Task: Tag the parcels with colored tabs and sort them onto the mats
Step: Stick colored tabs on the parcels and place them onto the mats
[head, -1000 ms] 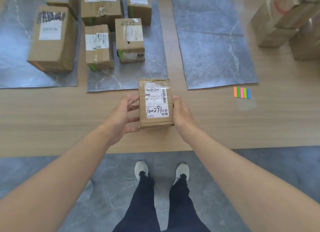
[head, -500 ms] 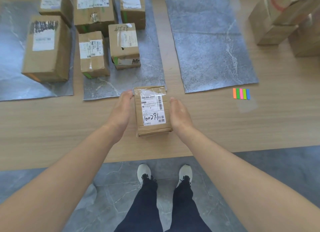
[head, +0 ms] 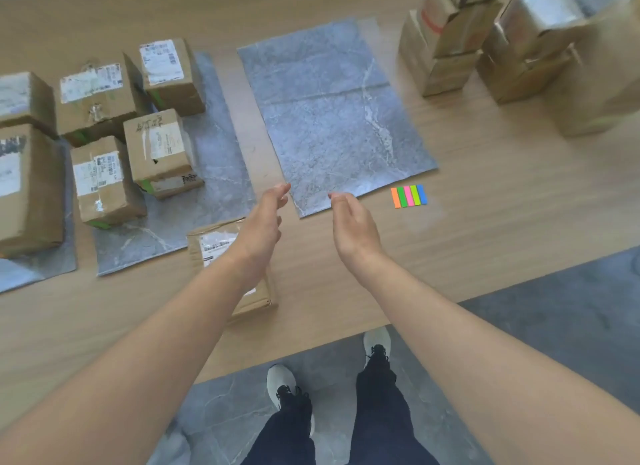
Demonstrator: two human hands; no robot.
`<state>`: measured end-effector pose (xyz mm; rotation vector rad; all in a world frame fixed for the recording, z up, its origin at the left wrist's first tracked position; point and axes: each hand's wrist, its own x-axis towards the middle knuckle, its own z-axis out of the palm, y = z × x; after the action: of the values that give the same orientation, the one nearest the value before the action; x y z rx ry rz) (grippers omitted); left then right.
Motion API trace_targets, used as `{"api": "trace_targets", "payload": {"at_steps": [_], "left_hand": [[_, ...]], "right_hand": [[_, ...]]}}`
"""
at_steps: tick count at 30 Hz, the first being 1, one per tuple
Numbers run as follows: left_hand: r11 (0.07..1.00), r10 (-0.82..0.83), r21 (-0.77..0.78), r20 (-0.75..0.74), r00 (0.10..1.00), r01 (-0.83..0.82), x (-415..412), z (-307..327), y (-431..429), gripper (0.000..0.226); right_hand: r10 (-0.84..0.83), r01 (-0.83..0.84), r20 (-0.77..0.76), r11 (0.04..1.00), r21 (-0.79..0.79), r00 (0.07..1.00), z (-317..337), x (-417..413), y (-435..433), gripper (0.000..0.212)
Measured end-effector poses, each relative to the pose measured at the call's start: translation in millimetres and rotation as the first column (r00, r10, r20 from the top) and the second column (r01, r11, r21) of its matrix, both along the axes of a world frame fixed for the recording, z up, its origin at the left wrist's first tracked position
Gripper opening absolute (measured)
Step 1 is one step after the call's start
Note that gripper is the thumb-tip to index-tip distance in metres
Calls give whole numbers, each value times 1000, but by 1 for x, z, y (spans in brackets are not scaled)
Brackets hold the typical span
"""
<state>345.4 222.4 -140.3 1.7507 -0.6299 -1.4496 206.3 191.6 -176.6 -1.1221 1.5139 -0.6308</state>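
Nearest to me, the person's pale shoes stand on the grey stone floor, right at the edge of the wooden surface. Both bare forearms reach out over the wood. The left hand is released, its fingers stretched forward and gripping nothing. The right hand is just beside it, palm turned inward, fingers loosely bent and also empty.

The parcel lies flat on the wood beneath the left forearm, which crosses its white label and hides part of it. Neither hand touches it. Its far edge sits right at the near edge of the middle mat — whether it overlaps, I cannot tell.

A little further out, to the right of the hands, the strip of colored tabs rests on the wood: orange, green, pink, lime, blue. It is just off the near corner of the right mat.

On the middle mat and the left mat stands a cluster of brown boxes, packed close together — a green tab shows at the base of one. At the far right, well apart, more boxes sit in a blurred stack.
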Motion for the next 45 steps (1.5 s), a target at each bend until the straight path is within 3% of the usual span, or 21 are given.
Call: {"api": "trace_targets", "payload": {"at_steps": [6, 14, 29, 40, 45], "left_hand": [[1000, 1, 23, -19, 1000, 0, -75, -17, -38, 59], [997, 37, 73, -93, 995, -30, -139, -44, -68, 46], [991, -4, 134, -176, 984, 28, -158, -96, -115, 47], [991, -14, 130, -190, 982, 39, -156, -103, -131, 47], [989, 0, 143, -175, 984, 26, -151, -106, -133, 48]], "right_hand": [[26, -26, -25, 999, -25, 999, -18, -78, -46, 30], [111, -118, -170, 992, -32, 979, -50, -150, -87, 30], [224, -299, -446, 948, -106, 867, -112, -161, -139, 29], [305, -394, -416, 908, -145, 857, -123, -165, -147, 35], [397, -509, -532, 857, -75, 748, -116, -161, -159, 24]]}}
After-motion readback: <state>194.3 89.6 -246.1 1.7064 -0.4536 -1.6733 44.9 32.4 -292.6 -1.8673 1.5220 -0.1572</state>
